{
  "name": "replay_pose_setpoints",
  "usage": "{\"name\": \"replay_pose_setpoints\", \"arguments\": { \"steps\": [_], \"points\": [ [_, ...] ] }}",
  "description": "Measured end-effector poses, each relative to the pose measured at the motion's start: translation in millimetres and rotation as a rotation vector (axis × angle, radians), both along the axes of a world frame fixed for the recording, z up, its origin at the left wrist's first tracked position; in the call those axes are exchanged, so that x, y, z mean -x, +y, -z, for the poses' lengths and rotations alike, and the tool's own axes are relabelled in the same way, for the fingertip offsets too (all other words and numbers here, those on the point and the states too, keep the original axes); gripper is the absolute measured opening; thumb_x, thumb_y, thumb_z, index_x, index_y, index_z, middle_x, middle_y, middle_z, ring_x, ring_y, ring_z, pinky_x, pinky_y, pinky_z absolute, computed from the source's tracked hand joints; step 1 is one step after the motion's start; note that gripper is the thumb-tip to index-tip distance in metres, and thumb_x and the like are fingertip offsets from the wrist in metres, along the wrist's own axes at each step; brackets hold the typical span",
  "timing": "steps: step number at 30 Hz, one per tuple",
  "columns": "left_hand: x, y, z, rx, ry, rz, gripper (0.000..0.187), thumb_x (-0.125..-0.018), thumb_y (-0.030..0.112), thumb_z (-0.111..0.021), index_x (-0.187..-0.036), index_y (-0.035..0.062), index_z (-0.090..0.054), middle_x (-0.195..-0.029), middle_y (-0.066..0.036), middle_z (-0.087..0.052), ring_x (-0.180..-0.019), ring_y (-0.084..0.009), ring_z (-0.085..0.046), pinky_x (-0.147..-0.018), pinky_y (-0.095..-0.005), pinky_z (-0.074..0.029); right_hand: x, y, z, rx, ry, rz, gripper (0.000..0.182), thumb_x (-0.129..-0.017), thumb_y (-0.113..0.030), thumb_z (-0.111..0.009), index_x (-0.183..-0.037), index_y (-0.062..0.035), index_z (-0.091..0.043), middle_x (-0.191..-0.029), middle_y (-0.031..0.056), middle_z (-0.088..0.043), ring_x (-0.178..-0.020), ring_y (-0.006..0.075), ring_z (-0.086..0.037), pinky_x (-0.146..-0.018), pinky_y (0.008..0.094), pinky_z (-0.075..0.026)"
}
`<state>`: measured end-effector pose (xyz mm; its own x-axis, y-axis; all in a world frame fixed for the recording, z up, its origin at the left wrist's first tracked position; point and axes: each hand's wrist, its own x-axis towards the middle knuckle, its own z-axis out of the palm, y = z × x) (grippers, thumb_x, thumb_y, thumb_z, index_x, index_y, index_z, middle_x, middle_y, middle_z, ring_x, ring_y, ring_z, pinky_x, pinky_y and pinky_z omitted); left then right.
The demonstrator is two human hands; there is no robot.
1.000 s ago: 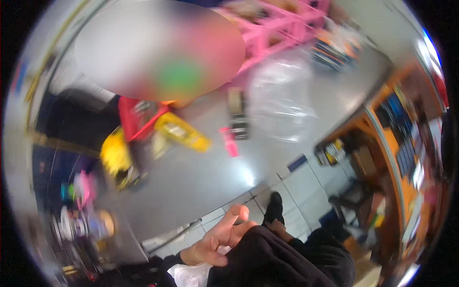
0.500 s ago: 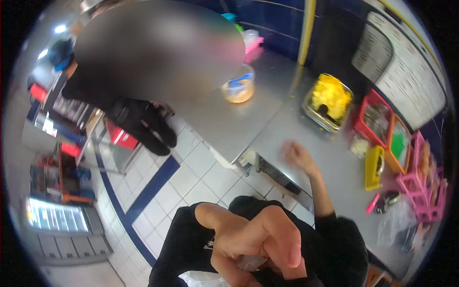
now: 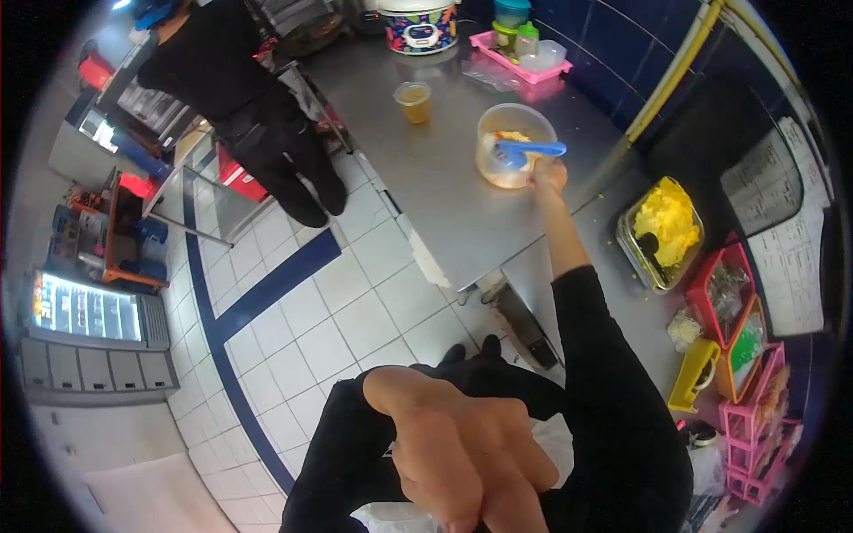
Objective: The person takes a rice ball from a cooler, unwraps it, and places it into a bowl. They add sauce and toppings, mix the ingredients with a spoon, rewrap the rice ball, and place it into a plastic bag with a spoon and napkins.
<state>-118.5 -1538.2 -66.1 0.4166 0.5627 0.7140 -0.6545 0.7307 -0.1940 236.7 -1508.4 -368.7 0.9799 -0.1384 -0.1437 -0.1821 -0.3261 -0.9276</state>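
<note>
Upper centre of the frame, the right hand (image 3: 550, 175) meets the tub (image 3: 505, 175) on the tabletop (image 3: 435, 191).
Across the tub's rim, the blue spoon (image 3: 533, 147) lies nearly level, long axis sideways, handle end pointing right; the right hand, apart from the tub earlier, now touches its right side, fingers bunched, grip unclear, arm stretched up-frame. Lower centre, the left hand (image 3: 466, 444) has curled fingers; whether it pinches anything, I cannot tell.

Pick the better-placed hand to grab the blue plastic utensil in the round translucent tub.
Right, probably: the right hand is at the tub, by the utensil; the left hand is farther away.
</note>
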Motion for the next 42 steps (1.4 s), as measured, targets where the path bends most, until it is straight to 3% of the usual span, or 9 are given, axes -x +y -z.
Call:
{"name": "replay_pose_setpoints", "arguments": {
  "steps": [10,13,18,22,25,33,34,35,42],
  "points": [
    [-34,-55,22,-0.297,-0.013,0.389,0.019,-0.088,0.010,-0.051,-0.098,0.0056,-0.036,-0.064,-0.020,-0.059,-0.031,-0.0197,-0.039,-0.028,-0.0305,-0.024,155,-228,-31,-0.253,0.196,-0.170,0.035,-0.080,-0.010,-0.057,-0.113,0.0017,-0.050,-0.092,0.0111,-0.058,-0.070,0.0175,-0.059,-0.049,0.0275,-0.047],
    [-48,-57,50,-0.533,-0.063,0.399,0.033,-0.083,0.005,-0.051,-0.110,0.0039,-0.033,-0.076,-0.023,-0.059,-0.038,-0.0224,-0.045,-0.033,-0.0266,-0.030,187,-246,-84,0.297,-0.589,-0.083,0.044,-0.074,-0.004,-0.060,-0.116,-0.0008,-0.047,-0.102,0.0148,-0.053,-0.099,0.0242,-0.052,-0.071,0.0386,-0.047],
    [-61,-16,108,-1.298,0.387,0.369,0.038,-0.089,0.030,-0.052,-0.113,0.0040,-0.039,-0.118,-0.020,-0.051,-0.076,-0.0213,-0.060,-0.066,-0.0282,-0.048,165,-243,-123,1.015,-0.710,-0.714,0.042,-0.072,-0.011,-0.062,-0.113,-0.0082,-0.052,-0.110,0.0131,-0.053,-0.111,0.0247,-0.045,-0.091,0.0438,-0.034],
    [-65,11,204,-1.252,1.092,0.380,0.057,-0.088,0.033,-0.055,-0.127,0.0022,-0.026,-0.118,-0.022,-0.049,-0.079,-0.0213,-0.061,-0.069,-0.0288,-0.050,131,-231,-88,1.348,-0.429,-1.275,0.041,-0.073,-0.015,-0.061,-0.112,-0.0084,-0.053,-0.095,0.0113,-0.061,-0.094,0.0279,-0.058,-0.086,0.0427,-0.040],
    [-60,1,247,-1.396,1.415,0.348,0.082,-0.086,0.034,-0.058,-0.138,0.0035,-0.001,-0.127,-0.027,-0.039,-0.093,-0.0229,-0.059,-0.072,-0.0316,-0.051,124,-234,-118,1.130,-0.413,-1.301,0.031,-0.077,-0.016,-0.053,-0.108,-0.0110,-0.056,-0.079,0.0132,-0.063,-0.079,0.0324,-0.063,-0.074,0.0452,-0.047],
    [-92,-59,323,-1.165,1.397,0.131,0.116,-0.079,0.019,-0.068,-0.129,0.0152,0.037,-0.142,-0.026,-0.012,-0.123,-0.0290,-0.035,-0.095,-0.0416,-0.041,142,-217,-94,0.784,-0.599,-1.259,0.057,-0.076,-0.021,-0.059,-0.130,-0.0125,-0.040,-0.104,0.0182,-0.059,-0.082,0.0362,-0.061,-0.073,0.0453,-0.049],
    [-96,-65,340,-1.105,1.390,0.076,0.120,-0.077,0.014,-0.070,-0.128,0.0177,0.039,-0.144,-0.024,-0.009,-0.127,-0.0290,-0.029,-0.097,-0.0433,-0.039,153,-216,-89,0.825,-0.979,-1.165,0.065,-0.074,-0.021,-0.063,-0.132,-0.0107,-0.036,-0.106,0.0197,-0.058,-0.081,0.0358,-0.061,-0.070,0.0449,-0.050],
    [-95,-67,320,-0.968,1.367,0.153,0.122,-0.076,0.022,-0.072,-0.127,0.0081,0.038,-0.142,-0.024,-0.019,-0.133,-0.0274,-0.019,-0.106,-0.0382,-0.026,163,-217,-87,0.887,-0.799,-1.229,0.065,-0.073,-0.021,-0.064,-0.131,-0.0106,-0.037,-0.099,0.0203,-0.059,-0.078,0.0354,-0.062,-0.068,0.0439,-0.050],
    [-88,-75,303,-0.810,1.376,0.232,0.121,-0.074,0.009,-0.071,-0.129,0.0102,0.037,-0.143,-0.021,-0.017,-0.133,-0.0281,-0.020,-0.106,-0.0363,-0.023,109,-224,-112,0.778,-0.223,-1.491,0.041,-0.072,-0.007,-0.059,-0.113,-0.0049,-0.058,-0.080,0.0218,-0.062,-0.071,0.0341,-0.062,-0.065,0.0375,-0.049]
  ]
}}
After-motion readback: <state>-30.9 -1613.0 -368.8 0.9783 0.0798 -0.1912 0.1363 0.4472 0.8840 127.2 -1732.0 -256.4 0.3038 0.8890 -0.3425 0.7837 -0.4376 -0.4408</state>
